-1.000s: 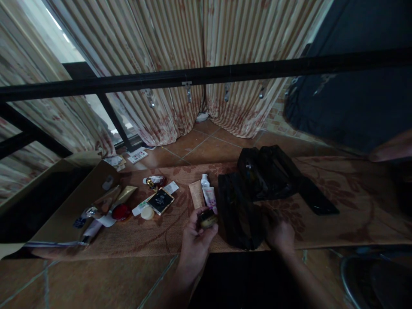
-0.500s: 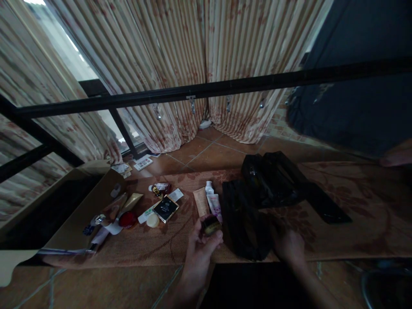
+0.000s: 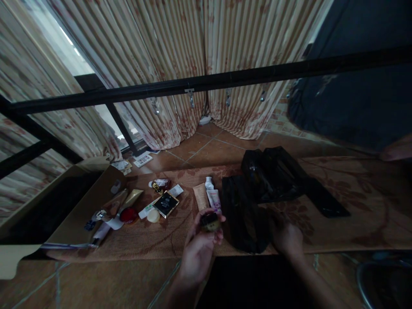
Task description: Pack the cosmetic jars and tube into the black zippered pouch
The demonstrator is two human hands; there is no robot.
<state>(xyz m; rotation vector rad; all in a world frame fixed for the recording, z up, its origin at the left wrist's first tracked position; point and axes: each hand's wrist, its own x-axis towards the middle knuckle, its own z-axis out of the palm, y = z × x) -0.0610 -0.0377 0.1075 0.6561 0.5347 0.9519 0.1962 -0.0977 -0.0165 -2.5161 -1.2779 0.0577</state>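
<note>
Where fingers [image 3: 215, 229] close: small jar [image 3: 210, 222].

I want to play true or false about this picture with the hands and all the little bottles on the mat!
1. The left hand holds a small dark jar. True.
2. The right hand holds a red ball. False: it rests on the black bag, by its near edge.
3. A red round thing lies on the mat, left of the jar. True.
4. The curtains are plain blue. False: they are striped beige with reddish marks.
5. Two tubes lie right of the black bag. False: they lie left of it.
</note>
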